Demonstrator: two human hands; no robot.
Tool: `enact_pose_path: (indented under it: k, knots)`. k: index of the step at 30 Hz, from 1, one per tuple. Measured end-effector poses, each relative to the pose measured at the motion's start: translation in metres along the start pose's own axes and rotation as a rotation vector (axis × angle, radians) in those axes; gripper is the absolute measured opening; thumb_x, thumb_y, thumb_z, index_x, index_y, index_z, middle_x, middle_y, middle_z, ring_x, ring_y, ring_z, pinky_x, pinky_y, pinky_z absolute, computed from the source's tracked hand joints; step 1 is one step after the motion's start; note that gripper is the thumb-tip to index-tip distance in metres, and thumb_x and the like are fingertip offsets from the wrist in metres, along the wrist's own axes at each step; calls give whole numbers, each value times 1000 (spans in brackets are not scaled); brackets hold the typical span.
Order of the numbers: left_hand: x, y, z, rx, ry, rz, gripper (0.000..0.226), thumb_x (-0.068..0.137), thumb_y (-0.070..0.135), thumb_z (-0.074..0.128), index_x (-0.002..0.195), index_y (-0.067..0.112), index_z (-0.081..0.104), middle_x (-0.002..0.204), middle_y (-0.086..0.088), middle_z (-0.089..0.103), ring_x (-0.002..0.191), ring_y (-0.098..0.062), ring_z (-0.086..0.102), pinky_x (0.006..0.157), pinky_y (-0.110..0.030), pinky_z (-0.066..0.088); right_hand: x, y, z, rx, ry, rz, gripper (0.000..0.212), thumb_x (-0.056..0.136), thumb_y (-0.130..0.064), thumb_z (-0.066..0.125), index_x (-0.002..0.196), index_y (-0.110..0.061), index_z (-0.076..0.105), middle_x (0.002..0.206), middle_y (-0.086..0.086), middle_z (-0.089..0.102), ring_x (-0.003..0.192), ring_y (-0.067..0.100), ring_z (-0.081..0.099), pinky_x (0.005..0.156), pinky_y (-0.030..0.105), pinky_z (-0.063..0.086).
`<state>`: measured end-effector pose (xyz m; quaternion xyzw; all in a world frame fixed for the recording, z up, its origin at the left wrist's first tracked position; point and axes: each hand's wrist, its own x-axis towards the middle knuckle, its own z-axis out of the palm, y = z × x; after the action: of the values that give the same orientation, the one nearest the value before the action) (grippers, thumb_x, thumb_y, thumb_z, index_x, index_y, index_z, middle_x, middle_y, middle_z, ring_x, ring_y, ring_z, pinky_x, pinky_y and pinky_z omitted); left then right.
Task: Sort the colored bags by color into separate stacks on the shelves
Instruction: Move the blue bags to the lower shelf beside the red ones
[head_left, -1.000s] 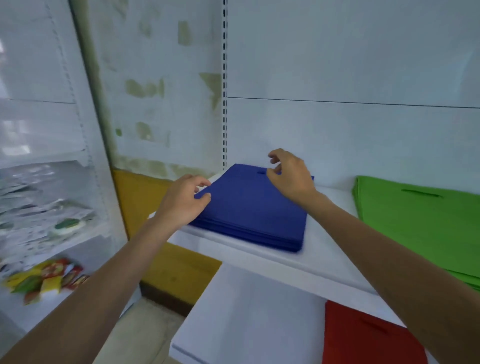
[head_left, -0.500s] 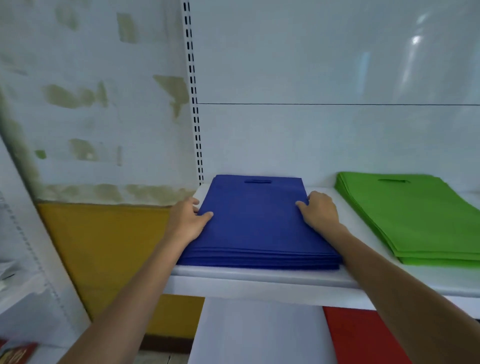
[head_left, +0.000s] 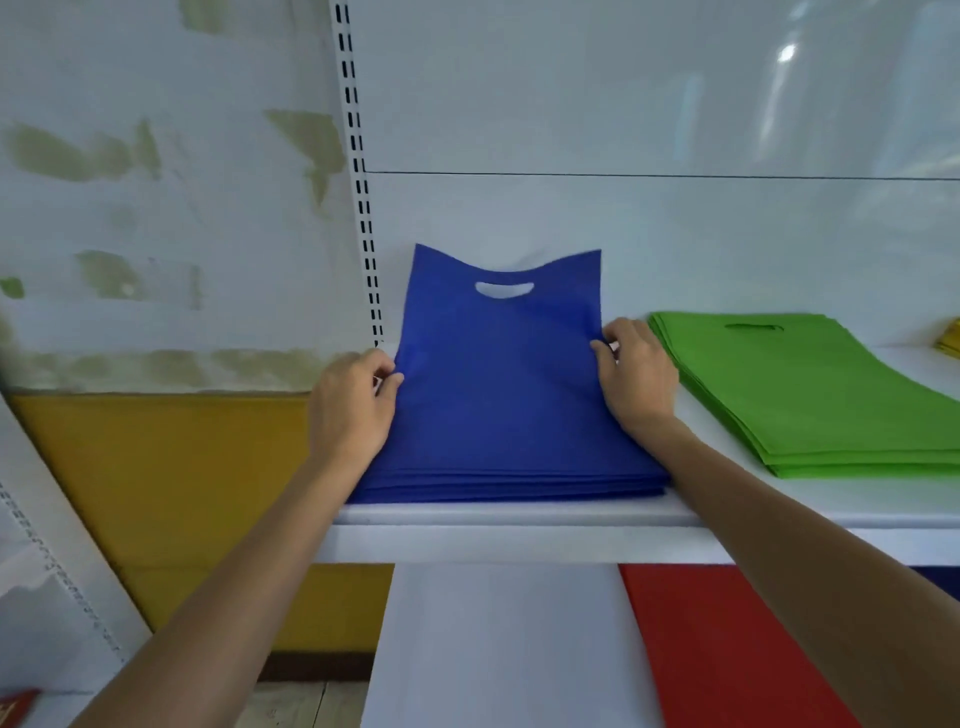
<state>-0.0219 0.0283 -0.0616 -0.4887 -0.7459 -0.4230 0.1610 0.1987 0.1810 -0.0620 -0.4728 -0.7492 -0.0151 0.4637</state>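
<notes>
L hand + R hand each pinch a side edge of the top blue bag: L on its left edge, R on its right. Bag's far end w/ handle cutout is raised in front of the back panel; near end lies on the blue stack at the left end of the upper shelf. Green stack just right of it. Red bags on the lvl below.

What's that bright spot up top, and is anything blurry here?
Head view: glare on the glossy back panel; the wide lens bows the slotted upright; the top blue bag is slightly soft at its raised edge; the green stack is sharp.
</notes>
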Motion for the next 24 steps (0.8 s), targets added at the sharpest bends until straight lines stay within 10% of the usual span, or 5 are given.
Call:
enact_pose_path:
  k: [10, 17, 24]
  knots:
    - [-10, 87, -4, -306, 18, 146, 6, 86, 7, 61, 86, 6, 66, 81, -3, 65, 72, -13, 56, 67, -13, 36, 7, 39, -120, 277, 165, -28, 33, 91, -4, 49, 123, -6, 46, 93, 8, 58, 73, 22, 48, 68, 27, 38]
    - [-94, 264, 79, -468, -234, 474, 23, 85, 17, 55, 99, 5, 69, 98, -9, 69, 77, -23, 62, 75, -24, 45, -70, 207, -291, -124, 183, 143, 21, 90, -1, 51, 105, -1, 65, 105, 15, 63, 85, 30, 59, 70, 10, 27]
    - [-230, 440, 156, -623, -498, 640, 32, 85, 21, 51, 109, 8, 66, 108, -8, 66, 97, -27, 61, 84, -32, 45, -197, 338, -463, -395, 225, 479, 31, 88, -2, 48, 117, -2, 60, 115, 15, 58, 102, 31, 56, 87, 28, 39]
